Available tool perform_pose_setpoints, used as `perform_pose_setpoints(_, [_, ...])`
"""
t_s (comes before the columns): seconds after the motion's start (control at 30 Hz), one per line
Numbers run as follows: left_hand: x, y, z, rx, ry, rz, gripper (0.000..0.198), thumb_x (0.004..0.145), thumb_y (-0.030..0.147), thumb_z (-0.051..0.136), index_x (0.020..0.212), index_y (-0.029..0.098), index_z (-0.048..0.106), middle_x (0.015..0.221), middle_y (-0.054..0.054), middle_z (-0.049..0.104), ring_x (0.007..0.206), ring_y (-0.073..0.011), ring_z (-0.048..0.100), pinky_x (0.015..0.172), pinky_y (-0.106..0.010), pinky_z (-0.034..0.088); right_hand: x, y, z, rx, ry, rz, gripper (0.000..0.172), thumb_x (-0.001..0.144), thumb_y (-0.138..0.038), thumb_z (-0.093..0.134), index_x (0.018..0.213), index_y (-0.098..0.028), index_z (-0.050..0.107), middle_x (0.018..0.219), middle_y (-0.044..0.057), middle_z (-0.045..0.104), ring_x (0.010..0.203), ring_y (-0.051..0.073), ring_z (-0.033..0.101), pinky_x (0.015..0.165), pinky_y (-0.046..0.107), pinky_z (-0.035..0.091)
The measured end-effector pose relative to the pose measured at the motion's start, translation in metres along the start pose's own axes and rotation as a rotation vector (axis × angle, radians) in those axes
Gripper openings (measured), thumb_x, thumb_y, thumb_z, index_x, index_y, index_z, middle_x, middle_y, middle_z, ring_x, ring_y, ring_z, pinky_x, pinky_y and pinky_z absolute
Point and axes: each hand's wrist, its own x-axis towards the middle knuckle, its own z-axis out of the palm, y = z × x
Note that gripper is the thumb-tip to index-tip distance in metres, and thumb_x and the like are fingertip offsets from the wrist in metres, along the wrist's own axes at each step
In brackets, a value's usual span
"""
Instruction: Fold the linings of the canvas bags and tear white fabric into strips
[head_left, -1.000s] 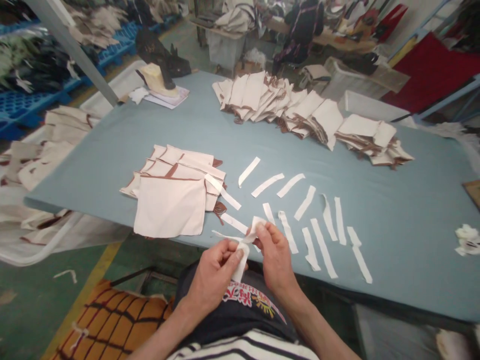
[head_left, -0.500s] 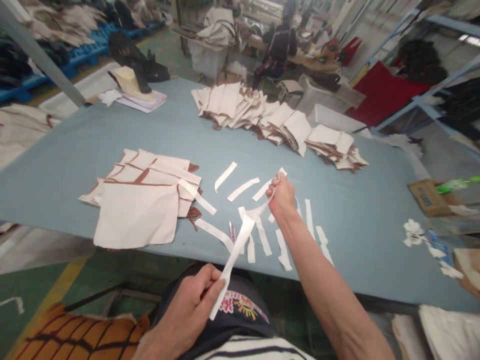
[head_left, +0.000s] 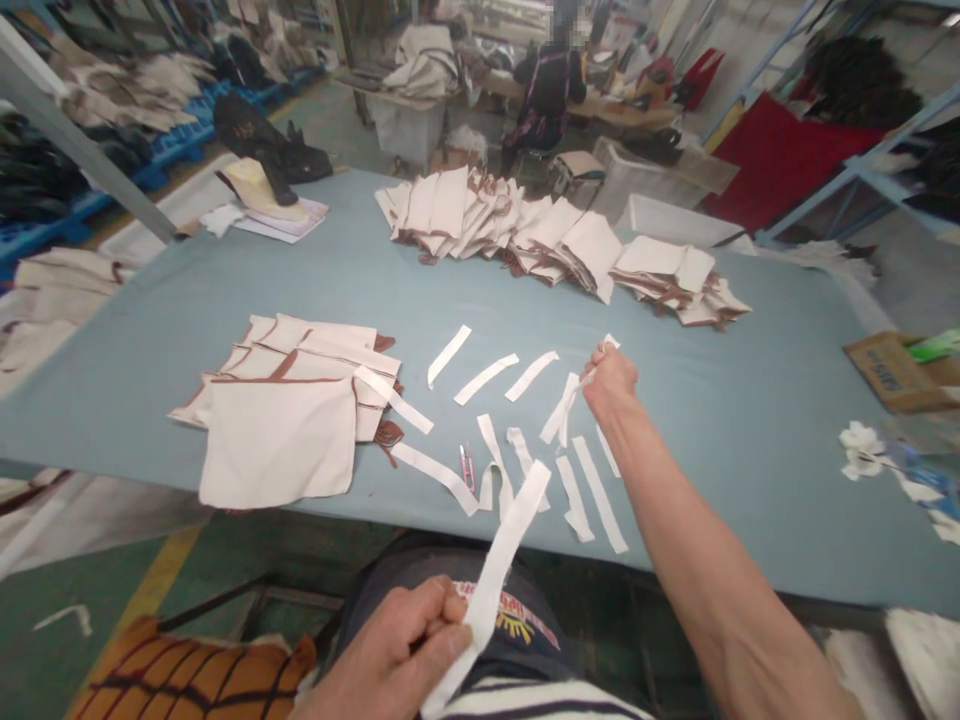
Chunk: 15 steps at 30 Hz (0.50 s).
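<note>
My left hand [head_left: 420, 640] pinches a white strip [head_left: 506, 545] over my lap, its free end pointing up towards the table edge. Farther out, my right hand [head_left: 611, 375] is closed over the table around another white strip [head_left: 611, 342], whose end pokes out above the fingers. Several loose white strips lie on the blue-green table, among them one near the middle [head_left: 486, 378] and one at the front [head_left: 600, 495]. Small pink-handled snips [head_left: 467, 468] rest between strips. Left of these is a stack of cream fabric pieces [head_left: 281, 440] with brown trim.
A long row of cream fabric pieces [head_left: 555, 235] runs along the back of the table [head_left: 300, 270]. Papers [head_left: 289, 222] lie at the back left. A cardboard box [head_left: 889, 370] is at the right. A person [head_left: 546, 95] sits beyond the table.
The strip in my left hand no longer reaches my right hand. My right hand has moved right, and my left hand slightly down and right. The view has shifted a little.
</note>
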Motion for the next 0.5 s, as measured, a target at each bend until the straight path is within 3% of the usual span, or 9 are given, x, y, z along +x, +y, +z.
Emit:
perform_pose_setpoints(0.1, [-0.006, -0.005, -0.003, -0.152, 0.018, -0.032, 0.046, 0.092, 0.064, 0.055, 0.078, 0.019, 0.053, 0.069, 0.005, 0.044, 0.064, -0.0124, 0.038, 0.060, -0.022, 0.034, 0.002, 0.004, -0.006, -0.022, -0.009, -0.042, 0.033, 0.101, -0.035, 0.064, 0.128, -0.016, 0.062, 0.125, 0.010, 0.065, 0.103, 0.023, 0.068, 0.087, 0.043, 0.060])
perform_pose_setpoints(0.2, [-0.010, -0.014, -0.011, -0.300, 0.081, -0.100, 0.054, 0.086, 0.073, 0.058, 0.079, 0.020, 0.050, 0.065, 0.008, 0.036, 0.058, -0.0104, 0.029, 0.054, -0.020, 0.029, -0.006, 0.014, -0.007, -0.044, -0.087, -0.080, 0.024, 0.101, -0.035, 0.064, 0.113, -0.014, 0.065, 0.104, 0.005, 0.068, 0.082, 0.016, 0.067, 0.071, 0.032, 0.059])
perform_pose_setpoints(0.27, [-0.012, -0.019, -0.017, -0.348, 0.165, -0.128, 0.055, 0.085, 0.074, 0.060, 0.079, 0.020, 0.050, 0.063, 0.008, 0.034, 0.057, -0.0098, 0.028, 0.052, -0.019, 0.028, -0.016, 0.021, -0.004, -0.056, -0.163, -0.101, 0.020, 0.099, -0.033, 0.066, 0.093, -0.015, 0.065, 0.080, -0.002, 0.064, 0.060, 0.010, 0.058, 0.056, 0.022, 0.050])
perform_pose_setpoints(0.33, [-0.014, -0.022, -0.022, -0.364, 0.261, -0.130, 0.055, 0.084, 0.073, 0.062, 0.078, 0.020, 0.050, 0.063, 0.008, 0.034, 0.056, -0.0094, 0.029, 0.051, -0.019, 0.028, -0.027, 0.026, 0.000, -0.062, -0.235, -0.123, 0.027, 0.095, -0.033, 0.069, 0.076, -0.018, 0.058, 0.062, -0.007, 0.055, 0.047, 0.008, 0.046, 0.045, 0.019, 0.039])
perform_pose_setpoints(0.5, [-0.016, -0.018, -0.029, -0.392, 0.512, -0.157, 0.055, 0.080, 0.072, 0.067, 0.079, 0.020, 0.053, 0.062, 0.008, 0.037, 0.055, -0.0092, 0.032, 0.049, -0.018, 0.029, -0.049, 0.028, 0.008, -0.062, -0.346, -0.159, 0.031, 0.085, -0.036, 0.073, 0.067, -0.023, 0.052, 0.054, -0.007, 0.052, 0.044, 0.010, 0.042, 0.042, 0.021, 0.033])
